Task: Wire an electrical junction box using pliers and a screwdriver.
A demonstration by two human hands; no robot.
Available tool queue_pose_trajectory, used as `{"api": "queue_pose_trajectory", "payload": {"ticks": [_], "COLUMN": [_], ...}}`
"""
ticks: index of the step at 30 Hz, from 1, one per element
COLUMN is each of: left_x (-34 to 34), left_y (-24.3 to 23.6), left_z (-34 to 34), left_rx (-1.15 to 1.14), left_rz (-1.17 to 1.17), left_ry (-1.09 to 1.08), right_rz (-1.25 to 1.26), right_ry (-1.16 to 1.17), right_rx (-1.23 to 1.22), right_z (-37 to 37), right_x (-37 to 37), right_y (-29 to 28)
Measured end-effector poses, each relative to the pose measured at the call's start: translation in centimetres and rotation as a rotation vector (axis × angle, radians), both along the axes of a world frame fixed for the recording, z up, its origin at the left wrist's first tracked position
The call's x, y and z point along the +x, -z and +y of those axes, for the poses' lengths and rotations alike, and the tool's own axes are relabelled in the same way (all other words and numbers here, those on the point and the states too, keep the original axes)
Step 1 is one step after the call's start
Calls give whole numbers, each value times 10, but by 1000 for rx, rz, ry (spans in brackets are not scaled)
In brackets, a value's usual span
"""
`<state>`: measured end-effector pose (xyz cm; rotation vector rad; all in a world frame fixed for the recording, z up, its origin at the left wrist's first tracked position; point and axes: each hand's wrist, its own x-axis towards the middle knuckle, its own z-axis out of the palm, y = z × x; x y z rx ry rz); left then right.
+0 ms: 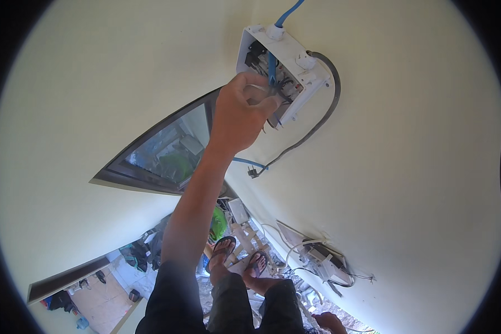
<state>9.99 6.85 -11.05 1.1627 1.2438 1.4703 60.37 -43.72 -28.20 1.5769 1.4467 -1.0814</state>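
Note:
A white electrical box (pixel 312 80) is fixed high on the wall, its front uncovered and its inside full of wires and dark parts. My left hand (pixel 245 108) reaches up to the opening with thumb and fingers pinched around thin dark wires (pixel 284 89). A blue cable (pixel 271 67) shows inside the box, just above my fingertips. From the box's side a dark cable (pixel 337 83) loops down to a two-pin plug (pixel 253 172), which hangs against the wall. My right hand (pixel 329 322) is low by the bottom edge, fingers curled; what it holds, if anything, is hidden.
A dark-framed window (pixel 150 146) lies left of the box. Lower on the right wall, another opening (pixel 328 266) has loose cables coming out. My sandalled feet (pixel 224 251) stand amid scattered wood and debris. A green bag (pixel 218 222) and dark bags (pixel 136 255) lie on the floor.

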Motion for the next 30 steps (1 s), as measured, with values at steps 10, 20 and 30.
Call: {"api": "queue_pose_trajectory", "payload": {"ticks": [10, 20, 30], "left_x": [-29, -43, -61], "left_y": [-34, 3, -6], "left_z": [-9, 5, -1], "left_rx": [-167, -149, -88], "left_rz": [253, -497, -394], "left_ry": [11, 293, 198], "right_rz": [74, 583, 887], "right_ry": [134, 562, 863], "right_rx": [-1, 94, 445], "right_z": [173, 218, 298], "right_x": [-150, -203, -276], "right_y": [-150, -171, -193]}}
